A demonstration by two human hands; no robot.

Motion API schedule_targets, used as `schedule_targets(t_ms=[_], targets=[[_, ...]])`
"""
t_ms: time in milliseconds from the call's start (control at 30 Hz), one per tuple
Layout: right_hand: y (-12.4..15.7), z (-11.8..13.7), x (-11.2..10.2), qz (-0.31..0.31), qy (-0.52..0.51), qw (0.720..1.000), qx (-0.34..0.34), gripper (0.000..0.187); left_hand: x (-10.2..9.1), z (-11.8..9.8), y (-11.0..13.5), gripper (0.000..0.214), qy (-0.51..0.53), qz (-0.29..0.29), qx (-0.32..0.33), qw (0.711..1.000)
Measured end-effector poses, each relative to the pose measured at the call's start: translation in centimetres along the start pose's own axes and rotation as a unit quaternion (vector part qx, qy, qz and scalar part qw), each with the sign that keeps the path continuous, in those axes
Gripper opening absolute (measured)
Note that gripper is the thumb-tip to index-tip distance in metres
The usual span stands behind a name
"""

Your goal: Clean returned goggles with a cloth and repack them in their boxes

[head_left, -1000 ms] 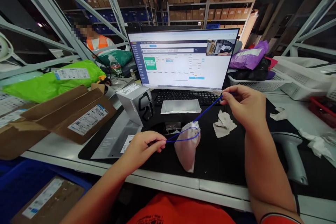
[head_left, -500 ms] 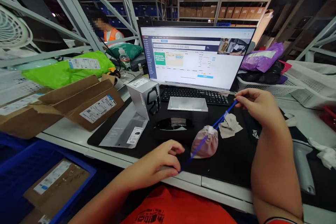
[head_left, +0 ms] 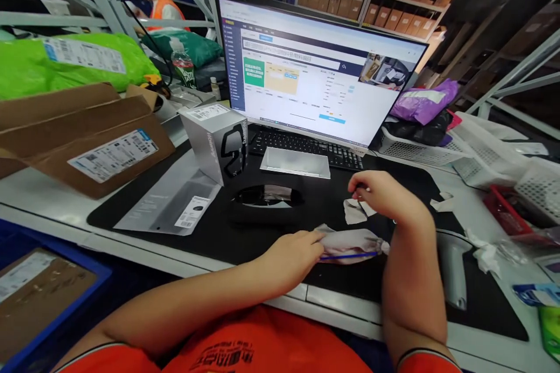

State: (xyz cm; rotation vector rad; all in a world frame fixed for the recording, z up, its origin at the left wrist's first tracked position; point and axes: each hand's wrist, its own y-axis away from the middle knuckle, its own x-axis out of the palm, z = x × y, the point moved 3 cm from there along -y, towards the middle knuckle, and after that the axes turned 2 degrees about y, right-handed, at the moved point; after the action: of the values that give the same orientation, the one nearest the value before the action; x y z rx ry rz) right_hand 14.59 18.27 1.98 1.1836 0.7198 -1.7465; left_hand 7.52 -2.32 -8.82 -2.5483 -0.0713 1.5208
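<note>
My left hand (head_left: pixel 295 257) is closed on the left end of a pale pink drawstring pouch (head_left: pixel 350 243) lying on the black desk mat (head_left: pixel 249 243). A blue cord runs along the pouch's lower side. My right hand (head_left: pixel 378 195) is raised above and right of the pouch, fingers curled together. Whatever it pinches is dark and too small to name. Just below it lies a crumpled white cloth (head_left: pixel 352 213), partly covered by the hand. Left of the pouch sits a glossy black oblong case (head_left: pixel 266 204).
A grey box (head_left: pixel 214 140) stands on a translucent sleeve (head_left: pixel 161 204). Behind are a keyboard (head_left: pixel 284 143) and monitor (head_left: pixel 306 81). An opened carton (head_left: pixel 114 151) is at left, a grey handheld scanner (head_left: pixel 454 268) at right. White baskets (head_left: pixel 415 148) stand farther back; a co-worker (head_left: pixel 164 9) is beyond.
My left hand has moved onto the pouch, which now lies flatter and longer. The blue cord no longer stretches between my hands. My right hand has come lower, beside the white cloth. The view has tilted.
</note>
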Motion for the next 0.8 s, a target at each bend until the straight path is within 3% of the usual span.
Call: schedule_targets(t_ms=[100,167,300,367,433,533,600,700,800], targets=[[-0.6,2.4,2.3,0.093,0.009,0.992,-0.086,0.015,-0.3,-0.1,-0.5,0.025,0.002,-0.053,-0.015,0.998],[-0.2,3.5,3.0,0.149,0.007,0.98,-0.131,0.037,-1.2,-0.1,-0.3,0.028,0.021,-0.108,-0.025,0.994],[0.9,4.1,2.7,0.207,-0.014,0.96,-0.186,0.087,-4.1,0.0,0.8,0.025,0.084,-0.196,-0.029,0.977],[1.5,4.6,2.7,0.235,-0.022,0.947,-0.22,0.102,-5.5,0.1,1.6,0.023,0.101,-0.234,-0.045,0.966],[1.9,5.3,3.1,0.234,-0.001,0.947,-0.221,0.093,-6.4,0.0,2.4,0.023,0.108,-0.257,-0.049,0.959],[2.0,6.2,3.7,0.223,0.045,0.957,-0.179,0.052,-6.8,0.1,3.8,0.021,0.095,-0.282,-0.024,0.954],[1.9,6.1,3.6,0.223,0.044,0.96,-0.164,0.03,-6.8,0.8,4.9,0.031,0.03,-0.307,-0.018,0.951],[1.1,4.6,2.1,0.172,0.03,0.974,-0.146,0.025,-6.6,3.0,6.3,0.056,-0.125,-0.297,-0.083,0.943],[0.4,2.6,0.1,0.074,0.024,0.991,-0.111,0.026,-5.9,5.5,7.2,0.033,-0.181,-0.216,-0.123,0.952]])
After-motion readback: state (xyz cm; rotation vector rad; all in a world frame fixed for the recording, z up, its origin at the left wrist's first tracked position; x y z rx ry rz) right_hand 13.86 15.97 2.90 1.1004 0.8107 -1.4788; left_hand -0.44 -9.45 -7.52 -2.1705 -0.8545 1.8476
